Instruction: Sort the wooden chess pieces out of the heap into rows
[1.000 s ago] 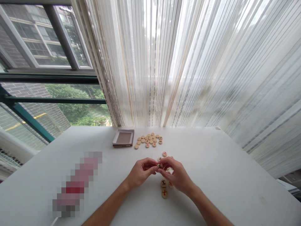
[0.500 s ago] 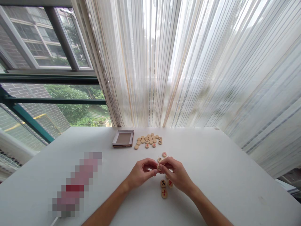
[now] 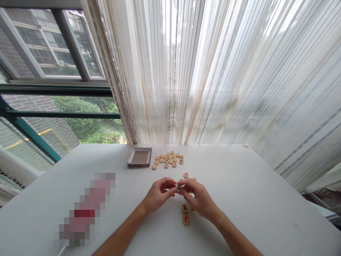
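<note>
Both hands meet over the middle of the white table (image 3: 253, 199). My left hand (image 3: 158, 195) and my right hand (image 3: 199, 198) pinch one round wooden chess piece (image 3: 178, 187) between their fingertips, its black marking facing me. Just below my right hand lie a black-marked piece (image 3: 184, 208) and a red-marked piece (image 3: 185, 219). Another red-marked piece (image 3: 186, 175) rests beyond the fingers. Farther back a cluster of several pieces (image 3: 167, 160) is spread out, most showing plain faces.
An open shallow cardboard box (image 3: 140, 157) sits left of the cluster. A blurred-out red and pink object (image 3: 86, 209) lies on the table's left side. Sheer striped curtains (image 3: 213, 71) hang behind the table, with a window (image 3: 53, 89) at left.
Both hands have shifted slightly left and away from me with the pinched piece, which has turned between the fingers. The pieces on the table have not moved.
</note>
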Demonstrator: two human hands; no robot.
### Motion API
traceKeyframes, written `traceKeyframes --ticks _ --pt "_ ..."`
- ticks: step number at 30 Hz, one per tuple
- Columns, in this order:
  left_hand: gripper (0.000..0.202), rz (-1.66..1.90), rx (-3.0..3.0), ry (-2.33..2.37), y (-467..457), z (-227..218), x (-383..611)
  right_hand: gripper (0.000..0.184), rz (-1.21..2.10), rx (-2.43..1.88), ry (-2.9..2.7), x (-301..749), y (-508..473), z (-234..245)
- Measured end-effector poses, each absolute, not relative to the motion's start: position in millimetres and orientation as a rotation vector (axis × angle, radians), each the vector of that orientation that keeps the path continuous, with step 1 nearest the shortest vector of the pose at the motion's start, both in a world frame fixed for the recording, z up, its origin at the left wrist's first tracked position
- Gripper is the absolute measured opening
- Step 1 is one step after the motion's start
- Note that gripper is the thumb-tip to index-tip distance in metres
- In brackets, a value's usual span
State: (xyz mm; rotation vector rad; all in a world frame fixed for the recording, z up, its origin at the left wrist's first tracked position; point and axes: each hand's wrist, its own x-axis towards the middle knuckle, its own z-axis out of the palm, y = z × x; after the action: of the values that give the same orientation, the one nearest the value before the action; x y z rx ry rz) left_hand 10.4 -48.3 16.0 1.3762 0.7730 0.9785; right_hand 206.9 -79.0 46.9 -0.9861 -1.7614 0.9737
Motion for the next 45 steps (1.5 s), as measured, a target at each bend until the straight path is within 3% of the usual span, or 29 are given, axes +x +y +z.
traceKeyframes --ticks 10,36,45 --pt "0.031 0.98 1.331 0.765 -46.8 19.8 11.0 0.016 0.806 -1.047 -1.833 206.7 -80.5 50.3" --pt "0.037 0.928 1.275 0.709 -49.2 18.9 10.5 0.026 0.893 -1.058 -1.777 206.9 -79.5 46.1" --pt "0.034 0.907 1.329 0.769 -49.1 13.4 11.2 0.016 0.901 -0.984 -1.829 199.1 -83.2 46.0"
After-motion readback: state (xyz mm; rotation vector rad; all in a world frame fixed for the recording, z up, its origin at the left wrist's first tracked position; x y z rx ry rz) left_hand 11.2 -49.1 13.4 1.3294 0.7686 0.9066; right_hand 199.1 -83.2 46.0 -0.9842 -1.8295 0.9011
